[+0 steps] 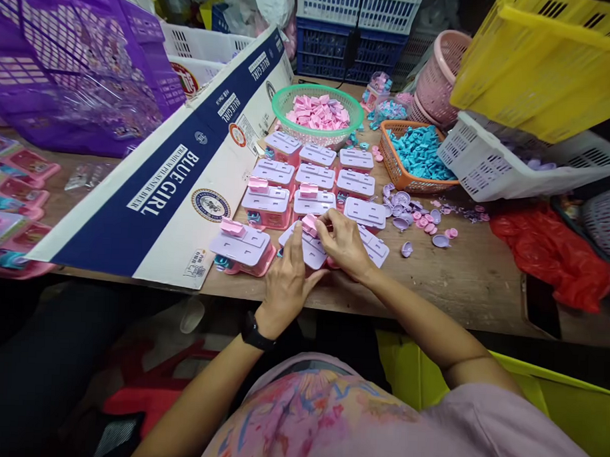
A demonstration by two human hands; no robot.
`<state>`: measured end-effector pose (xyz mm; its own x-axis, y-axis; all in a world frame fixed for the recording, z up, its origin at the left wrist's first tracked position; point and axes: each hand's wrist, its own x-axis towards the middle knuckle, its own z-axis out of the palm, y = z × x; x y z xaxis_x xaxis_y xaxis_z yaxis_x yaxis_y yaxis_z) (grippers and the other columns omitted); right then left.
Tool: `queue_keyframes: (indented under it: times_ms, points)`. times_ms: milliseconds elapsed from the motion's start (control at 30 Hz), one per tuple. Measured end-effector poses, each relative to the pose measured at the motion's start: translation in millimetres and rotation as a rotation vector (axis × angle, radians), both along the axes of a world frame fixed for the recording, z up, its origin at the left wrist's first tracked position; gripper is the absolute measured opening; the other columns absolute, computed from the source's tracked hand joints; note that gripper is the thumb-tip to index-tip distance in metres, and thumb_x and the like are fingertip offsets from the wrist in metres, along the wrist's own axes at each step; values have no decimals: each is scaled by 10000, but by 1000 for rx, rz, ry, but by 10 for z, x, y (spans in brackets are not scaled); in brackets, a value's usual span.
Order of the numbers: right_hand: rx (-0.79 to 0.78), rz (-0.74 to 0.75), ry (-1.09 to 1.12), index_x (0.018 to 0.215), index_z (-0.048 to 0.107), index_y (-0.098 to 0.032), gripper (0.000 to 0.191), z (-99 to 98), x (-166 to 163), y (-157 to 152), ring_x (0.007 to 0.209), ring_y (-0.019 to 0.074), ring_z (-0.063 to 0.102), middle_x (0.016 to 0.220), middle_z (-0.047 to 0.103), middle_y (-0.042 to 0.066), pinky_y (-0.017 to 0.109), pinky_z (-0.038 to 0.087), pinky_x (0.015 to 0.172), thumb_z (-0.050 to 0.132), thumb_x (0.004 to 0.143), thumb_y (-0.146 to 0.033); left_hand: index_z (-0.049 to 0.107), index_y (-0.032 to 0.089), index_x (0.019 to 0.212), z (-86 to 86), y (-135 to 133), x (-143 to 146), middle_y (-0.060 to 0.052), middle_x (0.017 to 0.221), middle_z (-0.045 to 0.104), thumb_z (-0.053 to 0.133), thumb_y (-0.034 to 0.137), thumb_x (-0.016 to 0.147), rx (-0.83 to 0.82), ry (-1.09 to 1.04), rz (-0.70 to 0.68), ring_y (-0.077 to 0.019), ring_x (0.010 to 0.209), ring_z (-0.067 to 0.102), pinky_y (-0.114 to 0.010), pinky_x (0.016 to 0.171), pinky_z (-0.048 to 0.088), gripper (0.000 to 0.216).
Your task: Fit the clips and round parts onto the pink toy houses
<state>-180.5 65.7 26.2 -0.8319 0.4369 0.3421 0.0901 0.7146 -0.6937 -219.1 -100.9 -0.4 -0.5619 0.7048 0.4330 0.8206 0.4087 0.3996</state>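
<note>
In the front row of small toy boxes, one box with a lavender lid [315,255] sits between my hands. My left hand [286,276] holds it by the left and front, fingers stretched along the lid and thumb near the front edge. A pink plastic piece [310,225] stands on this lid, pinched by my right hand [345,243]; the fingertips partly hide it. To the left is a toy box [240,245] with a pink piece on its lid. Behind, two more boxes carry pink pieces, while other lavender lids [314,175] are bare on top.
A green basket [361,117] of pink pieces stands behind the boxes. An orange basket [388,148] holds turquoise parts; small lavender cups [400,208] lie nearby. A cardboard panel [181,171] leans at left. A red bag [554,254] and a phone [541,305] lie right.
</note>
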Motion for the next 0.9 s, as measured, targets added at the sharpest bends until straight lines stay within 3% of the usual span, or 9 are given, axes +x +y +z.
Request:
queue_keyframes:
  times_ms: [133,233,300,467,700,900]
  points:
    - [55,44,-73,808,492,-220,158,49,-65,52,704,170,550,767,612,18,304,386,687,534,958,-243,281,97,1593,99,-66,-197,-241,1401,609,624,590,936,15,86,33,-345,1161,675,-413,932,568,889]
    - [45,63,-92,794,492,-216,161,125,-57,59,676,157,535,744,602,5,295,371,671,545,946,-229,406,119,1532,186,-80,-399,-194,1399,612,540,374,1021,41,150,-98,-321,1232,611,-459,1044,512,587]
    - [27,58,-75,793,497,-213,163,161,-41,49,670,151,537,742,603,2,290,372,668,545,948,-234,408,124,1532,222,-65,-486,-183,1412,599,473,239,1028,49,155,-161,-308,1256,577,-487,1090,479,521]
    - [-15,101,-118,812,527,-211,147,170,-40,17,657,150,545,721,604,-5,286,375,663,554,954,-242,363,128,1565,180,-33,-537,-193,1458,552,503,212,1004,67,100,-253,-309,1351,514,-512,1155,445,584]
    - [82,88,-155,828,515,-217,154,160,-92,-85,687,173,546,781,640,30,306,369,661,516,982,-223,470,199,1508,53,-49,-587,-150,1457,576,447,129,989,109,46,-285,-276,1375,531,-537,1179,451,524]
    - [138,75,-172,840,534,-213,155,125,-77,-80,831,237,548,830,656,70,344,403,725,547,991,-241,439,207,1554,56,-101,-625,-119,1506,556,402,-8,869,8,52,-311,-274,1411,484,-548,1204,417,719]
